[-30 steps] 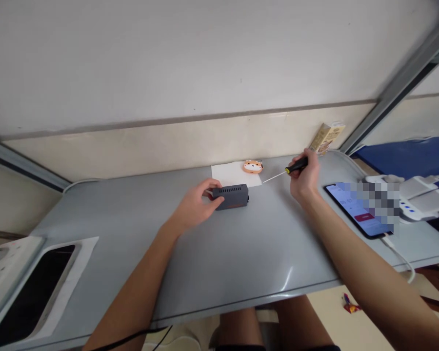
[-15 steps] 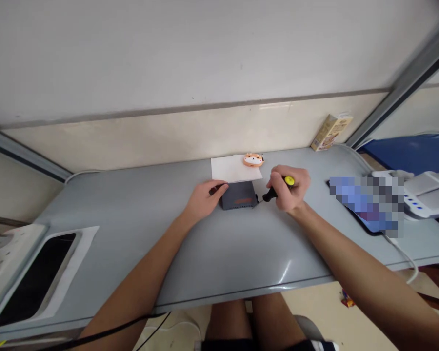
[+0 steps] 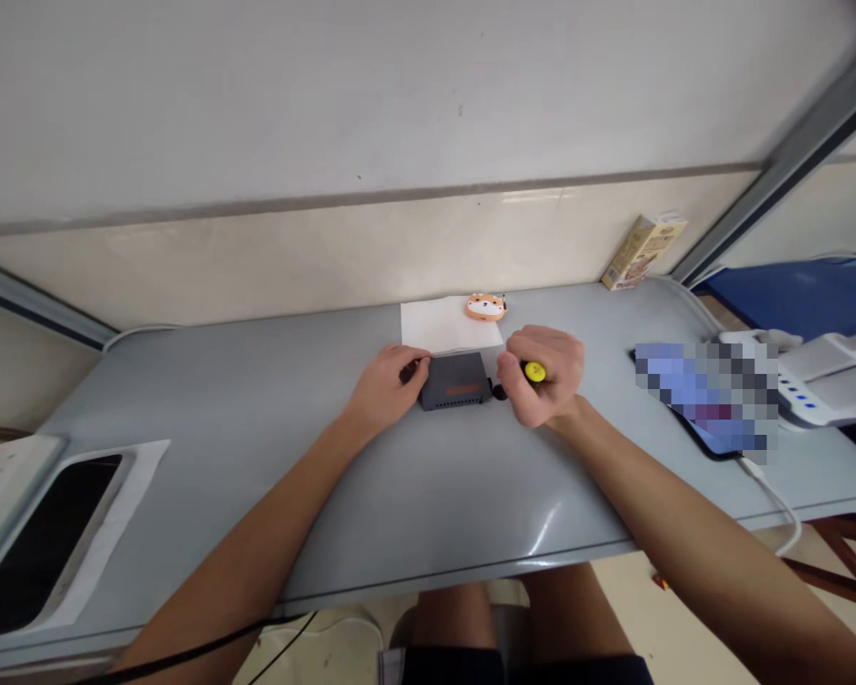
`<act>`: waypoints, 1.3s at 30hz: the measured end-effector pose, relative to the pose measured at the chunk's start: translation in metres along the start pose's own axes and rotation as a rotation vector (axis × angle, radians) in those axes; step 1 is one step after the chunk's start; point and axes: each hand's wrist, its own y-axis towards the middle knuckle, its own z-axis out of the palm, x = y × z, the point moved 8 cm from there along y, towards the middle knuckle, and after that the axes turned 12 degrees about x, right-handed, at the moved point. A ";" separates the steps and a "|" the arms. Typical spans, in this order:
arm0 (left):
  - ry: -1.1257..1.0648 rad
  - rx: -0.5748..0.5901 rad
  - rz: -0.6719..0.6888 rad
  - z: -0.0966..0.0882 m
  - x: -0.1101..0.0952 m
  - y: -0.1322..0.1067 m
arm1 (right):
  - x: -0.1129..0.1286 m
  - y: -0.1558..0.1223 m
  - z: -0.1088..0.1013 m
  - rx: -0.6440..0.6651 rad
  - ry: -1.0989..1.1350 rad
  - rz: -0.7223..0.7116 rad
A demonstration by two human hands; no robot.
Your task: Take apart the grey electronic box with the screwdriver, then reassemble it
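A small dark grey electronic box (image 3: 457,373) with a row of vent holes along its front edge lies on the grey desk. My left hand (image 3: 387,383) grips its left side, thumb in front and fingers behind. At the box's right side, my right hand (image 3: 548,378) is closed in a fist around a screwdriver (image 3: 535,372) with a black handle and a yellow end cap. The screwdriver's shank is hidden behind the hand, so I cannot tell whether its tip touches the box.
Behind the box lies white paper (image 3: 435,328) with an orange animal-face case (image 3: 486,306) on it. A phone (image 3: 699,400) and a white power strip (image 3: 820,376) are at right, a carton (image 3: 642,252) by the wall. Another black-screened phone (image 3: 49,542) lies at left.
My right hand has turned and drawn closer to the box, bringing the yellow cap to face me and hiding the shank. The whole view has shifted slightly.
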 end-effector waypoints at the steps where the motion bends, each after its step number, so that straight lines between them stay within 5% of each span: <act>1: 0.012 -0.005 0.006 0.000 -0.001 0.000 | -0.001 0.000 -0.001 -0.002 -0.001 0.004; 17: 0.081 -0.220 0.200 -0.021 -0.022 -0.006 | -0.014 -0.006 0.004 -0.015 0.105 0.233; 23: 0.069 -0.186 0.236 -0.017 -0.025 -0.007 | -0.001 -0.012 0.030 0.093 0.171 0.157; 39: 0.103 -0.148 0.260 -0.021 -0.040 -0.010 | 0.001 -0.010 0.028 0.087 0.160 0.171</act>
